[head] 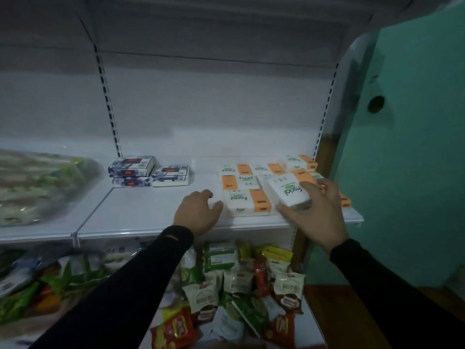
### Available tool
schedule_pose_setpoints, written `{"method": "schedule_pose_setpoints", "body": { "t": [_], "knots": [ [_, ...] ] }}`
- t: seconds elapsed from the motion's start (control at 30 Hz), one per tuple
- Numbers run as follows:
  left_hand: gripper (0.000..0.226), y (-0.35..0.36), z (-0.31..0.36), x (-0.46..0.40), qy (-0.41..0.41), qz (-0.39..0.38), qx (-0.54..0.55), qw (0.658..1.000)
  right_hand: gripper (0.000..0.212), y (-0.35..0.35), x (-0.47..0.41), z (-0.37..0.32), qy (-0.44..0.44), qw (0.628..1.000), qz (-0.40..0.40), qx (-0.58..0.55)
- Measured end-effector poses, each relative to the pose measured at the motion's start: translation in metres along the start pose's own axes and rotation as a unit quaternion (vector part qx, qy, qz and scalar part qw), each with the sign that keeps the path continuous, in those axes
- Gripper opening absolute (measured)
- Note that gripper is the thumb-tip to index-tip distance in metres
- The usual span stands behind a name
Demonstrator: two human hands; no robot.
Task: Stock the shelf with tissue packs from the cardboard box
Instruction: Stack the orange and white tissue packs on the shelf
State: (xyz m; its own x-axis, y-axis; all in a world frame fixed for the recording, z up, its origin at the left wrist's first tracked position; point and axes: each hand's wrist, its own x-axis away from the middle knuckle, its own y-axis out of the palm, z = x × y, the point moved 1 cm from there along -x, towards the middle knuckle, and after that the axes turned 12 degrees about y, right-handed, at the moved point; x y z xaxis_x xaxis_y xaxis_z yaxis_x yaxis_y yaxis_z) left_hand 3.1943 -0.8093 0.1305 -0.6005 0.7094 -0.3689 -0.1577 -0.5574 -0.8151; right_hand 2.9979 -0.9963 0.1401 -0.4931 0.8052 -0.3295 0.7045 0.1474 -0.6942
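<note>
White-and-orange pack in hand: the right hand (317,211) gripped one tissue pack (289,193), thumb under its near edge and fingers curled over the far side, holding it tilted just above the packs already laid down.
Left hand: the left hand (197,212) rested on the shelf (141,212), fingers loosely bent, holding nothing, its thumb touching the side of the front pack (247,203).
Stocked packs: a cluster of matching packs (254,175) lay beyond and between both hands, at the right end of the shelf.
Cardboard box: not in view.
Step in hand: I judged it to be placing this pack into the group.
Next move: it called for lowering the pack flat into a free spot beside the front pack, then letting go.
Elsewhere: dark patterned boxes (148,171) sat well beyond the left hand.
</note>
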Motion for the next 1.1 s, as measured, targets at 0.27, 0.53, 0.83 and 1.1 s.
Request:
{"method": "schedule_pose_setpoints", "body": {
  "t": [0.27, 0.53, 0.83, 1.1],
  "knots": [
    [0.046, 0.036, -0.048, -0.03, -0.002, -0.097, -0.176, 0.98, 0.083, 0.007, -0.094, 0.024, 0.079, 0.992, 0.047, 0.091],
    [0.039, 0.04, -0.048, -0.029, 0.032, -0.067, -0.19, 0.979, 0.096, 0.033, -0.142, 0.041, 0.111, 0.966, 0.023, 0.234],
    [0.039, 0.041, -0.05, -0.03, 0.038, -0.055, -0.192, 0.979, 0.086, 0.039, -0.152, 0.046, 0.103, 0.969, -0.008, 0.225],
    [0.033, 0.041, -0.049, -0.03, 0.022, -0.041, -0.17, 0.984, 0.079, 0.044, -0.158, 0.045, 0.11, 0.976, -0.02, 0.187]
  ]
}}
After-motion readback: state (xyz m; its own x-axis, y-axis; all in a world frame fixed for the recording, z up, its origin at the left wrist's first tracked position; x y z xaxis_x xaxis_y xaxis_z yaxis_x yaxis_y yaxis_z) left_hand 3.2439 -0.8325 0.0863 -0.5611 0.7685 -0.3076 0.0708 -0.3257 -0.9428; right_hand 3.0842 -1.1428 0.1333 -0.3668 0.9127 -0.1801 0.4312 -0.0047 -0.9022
